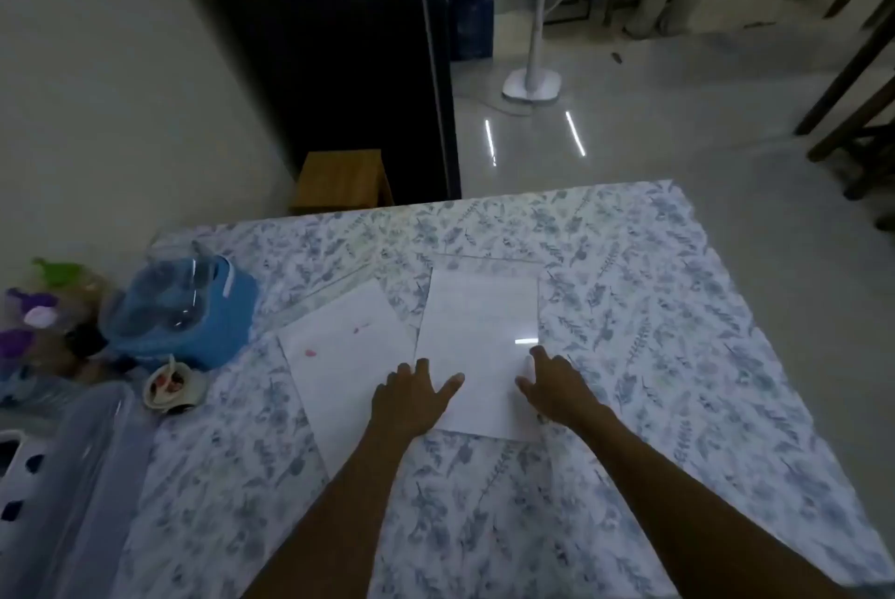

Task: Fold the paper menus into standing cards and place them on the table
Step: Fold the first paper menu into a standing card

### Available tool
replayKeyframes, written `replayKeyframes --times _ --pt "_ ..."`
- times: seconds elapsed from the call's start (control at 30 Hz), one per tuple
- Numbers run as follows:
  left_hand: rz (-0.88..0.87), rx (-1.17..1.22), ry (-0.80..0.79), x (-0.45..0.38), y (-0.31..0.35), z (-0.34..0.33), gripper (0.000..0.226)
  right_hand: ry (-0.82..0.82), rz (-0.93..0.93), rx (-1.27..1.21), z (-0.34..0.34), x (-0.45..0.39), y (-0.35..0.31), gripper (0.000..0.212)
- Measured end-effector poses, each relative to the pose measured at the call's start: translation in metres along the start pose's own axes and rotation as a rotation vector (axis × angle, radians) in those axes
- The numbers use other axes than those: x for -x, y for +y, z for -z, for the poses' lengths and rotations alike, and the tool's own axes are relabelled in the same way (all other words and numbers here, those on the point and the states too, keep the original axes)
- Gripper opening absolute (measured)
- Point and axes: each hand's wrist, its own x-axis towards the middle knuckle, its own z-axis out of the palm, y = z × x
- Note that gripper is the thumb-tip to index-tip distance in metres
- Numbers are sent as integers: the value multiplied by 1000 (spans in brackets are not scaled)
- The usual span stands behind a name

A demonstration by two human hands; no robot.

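Note:
A white paper sheet (pixel 477 332) lies flat in the middle of the table (pixel 654 308), which has a blue floral cloth. A second white sheet (pixel 339 356) with small pink marks lies to its left, turned at an angle and partly under the first. My left hand (pixel 411 397) rests flat with fingers spread on the near left corner of the middle sheet. My right hand (pixel 557 388) presses its near right edge, fingers apart. Neither hand grips anything.
A blue container with a clear lid (pixel 189 308) stands at the table's left. A small white cup (pixel 172 388) sits in front of it, purple and green items (pixel 34 308) beside it. A white basket (pixel 29 477) is at the near left. A standing fan (pixel 532 80) and wooden stool (pixel 341 182) stand beyond the table.

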Motion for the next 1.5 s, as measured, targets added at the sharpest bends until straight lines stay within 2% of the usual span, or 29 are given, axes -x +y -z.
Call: replayKeyframes --times 0.07,0.27,0.4,0.57,0.73,0.83,0.97,1.1,1.13,1.27,1.4,1.5 --pt "33 37 5 -3 6 -8 87 52 -34 -64 1 0 2 58" --pt "101 82 155 -9 17 -22 90 117 -72 -103 -16 16 -3 49" --pt "118 122 146 -12 18 -21 91 111 -79 -174 -20 17 -4 43" --pt "181 277 126 -9 15 -21 98 124 -155 -407 -21 19 10 40" --pt "184 304 121 5 1 -26 102 151 -173 -584 -25 35 26 20" --pt "133 290 123 18 -4 -18 101 199 -145 -642 -26 47 37 16" --pt "78 259 123 38 -13 -8 88 188 -168 -829 -23 71 48 39" --pt "-56 194 124 60 -24 -4 40 180 -128 -939 -19 103 51 46" --pt "-95 203 123 66 -27 -2 35 194 -111 -940 -17 112 51 46" --pt "-273 262 80 91 -50 3 47 206 -74 -977 -7 153 53 37" --pt "-480 342 77 124 -76 4 42 273 -13 -975 -5 188 54 28" --pt "-514 398 159 140 -86 3 31 297 4 -973 -8 203 52 25"
